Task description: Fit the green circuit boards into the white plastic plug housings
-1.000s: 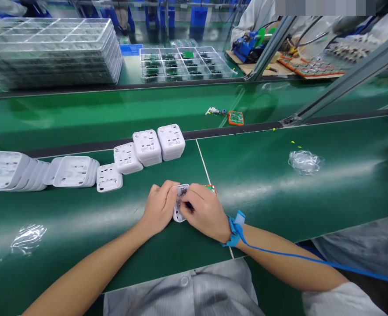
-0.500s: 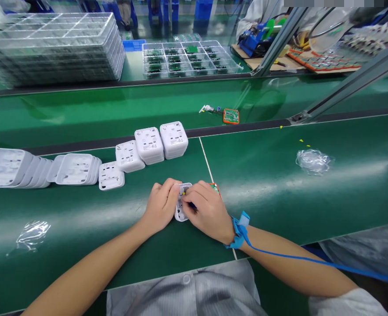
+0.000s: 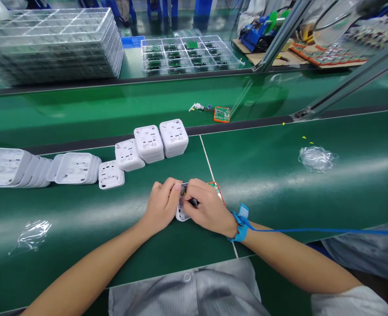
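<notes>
My left hand (image 3: 163, 204) grips a small white plastic housing (image 3: 181, 215) by its left side, thumb along the edge. Over the housing's open inside, my right hand (image 3: 209, 206) has its thumb and fingers pinched together. Whatever they pinch is hidden by the fingers; something dark shows beneath them. A blue strap with a cord circles my right wrist. From behind the right hand peeks a green circuit board (image 3: 217, 188) with an orange edge, mostly covered.
White covers (image 3: 148, 142) stand stacked at the belt's back edge, with nested white shells (image 3: 75, 169) farther left. Clear plastic film (image 3: 316, 159) lies right, more (image 3: 34, 235) left. Behind, a wired circuit board (image 3: 221, 114) rests on another green surface, below a compartment tray (image 3: 190, 55) and a metal post (image 3: 279, 39).
The wired board at the back has slid left. My right hand has shifted slightly over the housing, its fingers still pinched; my left hand keeps its hold.
</notes>
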`<control>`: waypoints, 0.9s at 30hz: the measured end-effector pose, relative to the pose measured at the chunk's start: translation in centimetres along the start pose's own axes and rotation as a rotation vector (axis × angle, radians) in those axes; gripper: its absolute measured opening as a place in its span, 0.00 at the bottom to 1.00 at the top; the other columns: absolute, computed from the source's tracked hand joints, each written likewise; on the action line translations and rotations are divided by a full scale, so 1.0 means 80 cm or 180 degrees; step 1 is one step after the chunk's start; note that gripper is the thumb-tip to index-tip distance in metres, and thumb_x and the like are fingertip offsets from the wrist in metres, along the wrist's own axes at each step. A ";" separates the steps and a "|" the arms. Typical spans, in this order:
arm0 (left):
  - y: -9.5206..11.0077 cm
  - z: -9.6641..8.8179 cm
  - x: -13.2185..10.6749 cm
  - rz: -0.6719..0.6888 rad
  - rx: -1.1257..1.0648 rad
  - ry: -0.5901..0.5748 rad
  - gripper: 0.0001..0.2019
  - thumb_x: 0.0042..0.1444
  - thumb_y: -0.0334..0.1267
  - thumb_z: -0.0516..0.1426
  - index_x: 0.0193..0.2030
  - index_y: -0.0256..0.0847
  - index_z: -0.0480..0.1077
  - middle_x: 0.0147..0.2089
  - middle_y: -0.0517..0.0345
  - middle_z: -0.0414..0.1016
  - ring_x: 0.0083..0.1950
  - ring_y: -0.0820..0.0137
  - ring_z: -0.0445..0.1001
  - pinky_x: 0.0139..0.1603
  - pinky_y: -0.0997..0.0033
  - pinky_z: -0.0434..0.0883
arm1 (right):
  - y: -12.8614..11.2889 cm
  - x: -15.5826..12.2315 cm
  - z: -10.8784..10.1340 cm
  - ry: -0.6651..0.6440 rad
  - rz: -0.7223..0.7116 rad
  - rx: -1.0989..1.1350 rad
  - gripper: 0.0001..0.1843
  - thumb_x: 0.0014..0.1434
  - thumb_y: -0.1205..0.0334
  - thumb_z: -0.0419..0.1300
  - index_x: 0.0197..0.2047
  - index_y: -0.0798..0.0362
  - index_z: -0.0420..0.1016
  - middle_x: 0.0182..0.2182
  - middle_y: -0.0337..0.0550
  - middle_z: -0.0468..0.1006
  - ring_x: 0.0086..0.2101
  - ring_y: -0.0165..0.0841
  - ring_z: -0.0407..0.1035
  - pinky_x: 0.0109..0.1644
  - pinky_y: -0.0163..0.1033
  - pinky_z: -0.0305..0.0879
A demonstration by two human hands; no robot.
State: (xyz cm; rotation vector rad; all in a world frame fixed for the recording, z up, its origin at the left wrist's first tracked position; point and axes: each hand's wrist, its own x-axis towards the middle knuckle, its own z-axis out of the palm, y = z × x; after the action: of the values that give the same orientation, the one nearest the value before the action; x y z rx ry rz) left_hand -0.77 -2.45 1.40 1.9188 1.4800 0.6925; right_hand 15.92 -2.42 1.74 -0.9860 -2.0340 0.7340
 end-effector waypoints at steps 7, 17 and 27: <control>0.002 0.003 -0.001 -0.0010 0.0042 -0.0011 0.18 0.72 0.45 0.41 0.44 0.45 0.69 0.38 0.60 0.81 0.40 0.65 0.77 0.49 0.60 0.63 | 0.002 0.001 0.000 -0.0178 -0.0065 -0.0270 0.12 0.58 0.73 0.53 0.25 0.50 0.59 0.26 0.37 0.64 0.30 0.32 0.57 0.35 0.39 0.51; 0.001 0.005 -0.002 0.0110 0.0104 -0.0098 0.19 0.73 0.44 0.38 0.41 0.44 0.68 0.37 0.61 0.79 0.37 0.67 0.75 0.48 0.60 0.62 | 0.001 0.002 -0.006 -0.0543 -0.0718 -0.1026 0.14 0.63 0.73 0.51 0.27 0.52 0.66 0.29 0.41 0.70 0.32 0.34 0.56 0.36 0.42 0.49; 0.000 -0.006 -0.002 0.0183 0.0217 -0.0151 0.20 0.72 0.46 0.39 0.48 0.44 0.71 0.42 0.58 0.81 0.38 0.67 0.75 0.50 0.63 0.67 | 0.020 -0.029 -0.044 -0.0532 -0.0660 -0.1125 0.09 0.65 0.57 0.62 0.44 0.52 0.77 0.40 0.47 0.76 0.42 0.39 0.64 0.43 0.45 0.61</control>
State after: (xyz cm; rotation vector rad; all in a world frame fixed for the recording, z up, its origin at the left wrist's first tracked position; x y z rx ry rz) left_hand -1.14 -2.55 1.73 2.0222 1.4414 0.6248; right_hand 20.40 -2.88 1.66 -0.9088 -2.4248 0.3627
